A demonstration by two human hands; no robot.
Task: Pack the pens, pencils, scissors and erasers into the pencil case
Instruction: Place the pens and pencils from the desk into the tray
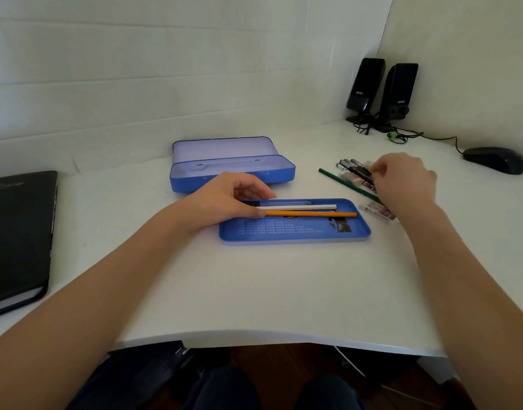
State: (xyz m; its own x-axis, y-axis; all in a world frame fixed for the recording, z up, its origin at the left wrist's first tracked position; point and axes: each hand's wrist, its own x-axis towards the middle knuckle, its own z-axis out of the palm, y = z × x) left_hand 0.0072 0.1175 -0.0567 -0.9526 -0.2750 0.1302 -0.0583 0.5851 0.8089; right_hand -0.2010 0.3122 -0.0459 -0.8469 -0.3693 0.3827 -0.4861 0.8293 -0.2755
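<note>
At a white desk [254, 285], my left hand [224, 199] rests at the left end of a shallow blue tray [295, 235], thumb pressed to the tip of an orange pencil [310, 214] that lies lengthwise in the tray beside a white pencil [298, 207]. My right hand [402, 182] reaches over a cluster of dark pens [355, 170] to the tray's right, fingers curled down onto them; whether they have closed on one, I cannot tell. A green pencil [346, 184] lies along that pile, and wrapped erasers [377, 210] sit just beside the tray's right end. The blue pencil case [233, 173] stands open behind the tray. A black notebook [18, 232] lies at far left; two speakers [381, 93] and a mouse [494, 159] sit at far right.
</note>
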